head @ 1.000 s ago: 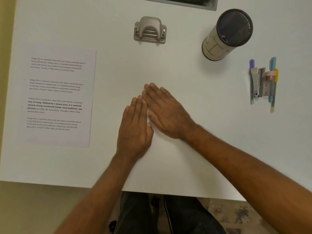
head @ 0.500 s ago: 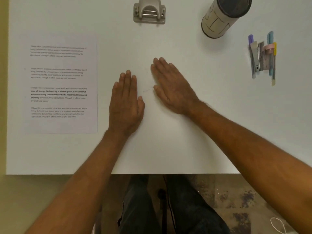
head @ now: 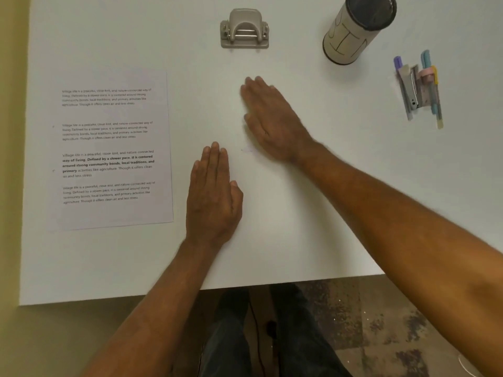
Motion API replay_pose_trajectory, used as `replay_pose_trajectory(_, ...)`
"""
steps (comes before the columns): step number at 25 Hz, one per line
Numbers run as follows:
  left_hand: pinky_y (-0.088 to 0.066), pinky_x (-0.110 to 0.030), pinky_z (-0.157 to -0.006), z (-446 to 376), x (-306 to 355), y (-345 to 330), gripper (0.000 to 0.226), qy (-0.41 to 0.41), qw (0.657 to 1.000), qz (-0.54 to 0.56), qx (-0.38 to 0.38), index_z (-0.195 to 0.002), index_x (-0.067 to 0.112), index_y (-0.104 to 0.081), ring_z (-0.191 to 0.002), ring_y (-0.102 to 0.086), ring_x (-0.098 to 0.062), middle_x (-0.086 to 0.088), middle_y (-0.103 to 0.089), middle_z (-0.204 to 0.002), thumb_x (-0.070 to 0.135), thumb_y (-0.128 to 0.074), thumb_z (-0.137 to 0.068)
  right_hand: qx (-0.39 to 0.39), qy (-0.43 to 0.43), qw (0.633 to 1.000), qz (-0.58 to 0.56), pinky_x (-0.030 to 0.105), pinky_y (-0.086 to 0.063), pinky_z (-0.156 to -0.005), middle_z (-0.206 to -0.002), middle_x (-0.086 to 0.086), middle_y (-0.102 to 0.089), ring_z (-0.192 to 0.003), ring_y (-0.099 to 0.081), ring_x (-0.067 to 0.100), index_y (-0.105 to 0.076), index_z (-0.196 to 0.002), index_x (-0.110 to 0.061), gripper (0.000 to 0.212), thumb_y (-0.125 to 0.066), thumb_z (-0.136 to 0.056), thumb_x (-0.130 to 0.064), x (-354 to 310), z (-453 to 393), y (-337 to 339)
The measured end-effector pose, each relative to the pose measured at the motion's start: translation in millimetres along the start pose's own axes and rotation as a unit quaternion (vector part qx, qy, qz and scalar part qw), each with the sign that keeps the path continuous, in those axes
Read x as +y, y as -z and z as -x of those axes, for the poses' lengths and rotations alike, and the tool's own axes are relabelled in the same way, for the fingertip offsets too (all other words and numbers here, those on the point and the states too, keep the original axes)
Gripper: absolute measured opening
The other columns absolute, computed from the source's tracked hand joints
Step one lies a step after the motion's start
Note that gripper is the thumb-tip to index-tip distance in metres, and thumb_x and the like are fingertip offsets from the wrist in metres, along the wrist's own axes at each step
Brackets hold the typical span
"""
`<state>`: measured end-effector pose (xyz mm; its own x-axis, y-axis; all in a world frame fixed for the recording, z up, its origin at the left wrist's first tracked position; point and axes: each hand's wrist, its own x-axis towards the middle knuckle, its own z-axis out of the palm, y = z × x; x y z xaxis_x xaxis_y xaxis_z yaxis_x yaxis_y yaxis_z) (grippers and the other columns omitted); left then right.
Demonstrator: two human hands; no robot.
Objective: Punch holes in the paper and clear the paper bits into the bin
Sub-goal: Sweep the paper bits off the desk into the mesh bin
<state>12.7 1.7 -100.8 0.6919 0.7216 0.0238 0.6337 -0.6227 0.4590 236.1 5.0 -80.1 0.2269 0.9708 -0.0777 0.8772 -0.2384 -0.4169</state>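
— Where are the hands?
— Both flat, fingers spread out, empty. Left hand [head: 213, 198] lies just right of the paper [head: 111, 148]; right hand [head: 272, 118] is blurred, below the punch [head: 244, 29].
— The bin [head: 353, 28]?
— Up and right of the right hand, well apart.

White table [head: 299, 240]: printed paper [head: 111, 151] left, hole punch [head: 244, 29] far centre, cylindrical bin [head: 353, 31], pens [head: 419, 88] right.
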Motion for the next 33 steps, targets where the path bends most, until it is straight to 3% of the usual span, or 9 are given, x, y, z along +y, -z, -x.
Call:
replay_pose_trajectory(5,-0.013,-0.043,-0.132,-3.7,0.0,2.9,0.060,0.034,0.997,0.064,0.018,-0.161,0.002,-0.022,-0.160,-0.017,-0.022,-0.012,-0.023,-0.170,0.020,-0.028,-0.104,-0.058,0.147,0.986,0.043,0.042,-0.010,-0.131,-0.169,0.018,-0.019,-0.159,-0.014,0.029,-0.024,-0.160,0.000,0.058,-0.036,-0.110,-0.028,-17.8,28.6,-13.9)
replay_pose_trajectory(10,-0.013,-0.046,-0.131,-11.8,-6.7,6.3,0.058,0.010,0.997,0.075,-0.007,-0.160,0.001,-0.024,-0.160,-0.016,-0.024,-0.013,-0.022,-0.170,0.016,-0.030,-0.105,-0.091,0.198,0.976,0.007,0.045,-0.017,-0.130,-0.169,0.016,-0.024,-0.159,-0.017,0.026,-0.029,-0.159,-0.002,0.054,-0.038,-0.110,-0.023,-29.8,93.5,-28.4)
replay_pose_trajectory(12,-0.012,-0.046,-0.131,-18.4,-10.9,6.8,0.058,-0.010,0.999,0.039,-0.016,-0.160,0.001,-0.025,-0.160,-0.015,-0.027,-0.015,-0.021,-0.170,0.019,-0.031,-0.105,-0.002,0.127,0.992,0.012,0.049,-0.020,-0.129,-0.166,0.019,-0.031,-0.157,-0.024,0.030,-0.036,-0.155,0.000,0.052,-0.040,-0.107,-0.019,-8.2,98.2,-19.8)
replay_pose_trajectory(14,-0.011,-0.045,-0.132,-25.4,-13.4,6.1,0.060,-0.031,0.999,0.002,-0.027,-0.161,0.001,-0.023,-0.161,-0.013,-0.027,-0.015,-0.019,-0.171,0.024,-0.029,-0.106,0.090,-0.032,0.995,0.031,0.053,-0.022,-0.127,-0.163,0.023,-0.033,-0.155,-0.028,0.037,-0.039,-0.153,0.003,0.051,-0.042,-0.106,-0.016,26.1,95.3,-1.5)
replay_pose_trajectory(17,-0.009,-0.045,-0.132,-31.8,-13.4,1.5,0.062,-0.055,0.997,-0.046,-0.041,-0.161,0.001,-0.019,-0.161,-0.009,-0.028,-0.016,-0.013,-0.172,0.030,-0.027,-0.107,0.087,-0.191,0.977,0.033,0.047,-0.015,-0.129,-0.167,0.021,-0.024,-0.158,-0.019,0.035,-0.028,-0.158,0.001,0.057,-0.035,-0.108,-0.026,40.1,93.0,6.4)
replay_pose_trajectory(21,-0.011,-0.046,-0.132,-16.8,-3.5,-4.8,0.063,-0.087,0.993,-0.053,-0.061,-0.162,0.000,-0.017,-0.161,-0.008,-0.029,-0.017,-0.011,-0.172,0.029,-0.027,-0.106,0.053,-0.081,0.994,0.043,0.046,-0.014,-0.130,-0.168,0.020,-0.024,-0.158,-0.018,0.032,-0.028,-0.158,0.001,0.059,-0.032,-0.108,-0.030,-17.6,103.9,-31.1)
replay_pose_trajectory(27,-0.017,-0.049,-0.131,35.0,8.9,-2.6,0.060,-0.149,0.980,0.098,-0.093,-0.161,0.005,-0.018,-0.160,-0.018,-0.026,-0.013,-0.017,-0.170,0.022,-0.033,-0.106,0.031,-0.054,0.983,-0.176,0.041,-0.015,-0.131,-0.169,0.012,-0.024,-0.159,-0.019,0.018,-0.027,-0.159,-0.002,0.052,-0.033,-0.109,-0.014,-55.5,148.4,-32.1)
replay_pose_trajectory(30,-0.013,-0.048,-0.131,14.0,-4.2,6.7,0.059,-0.082,0.994,0.064,-0.043,-0.160,0.000,-0.024,-0.160,-0.018,-0.029,-0.016,-0.022,-0.170,0.017,-0.031,-0.104,0.101,-0.111,0.982,-0.112,0.044,-0.018,-0.130,-0.168,0.015,-0.027,-0.158,-0.021,0.025,-0.031,-0.157,0.000,0.051,-0.036,-0.108,-0.012,-20.3,145.8,-14.6)
replay_pose_trajectory(33,-0.012,-0.047,-0.131,-23.6,-10.0,9.0,0.059,-0.058,0.997,-0.005,-0.042,-0.159,-0.002,-0.024,-0.160,-0.016,-0.031,-0.018,-0.020,-0.169,0.018,-0.029,-0.104,0.059,-0.133,0.989,-0.022,0.048,-0.015,-0.129,-0.169,0.018,-0.022,-0.159,-0.016,0.030,-0.026,-0.159,0.000,0.055,-0.040,-0.108,-0.016,-0.1,124.7,-10.2)
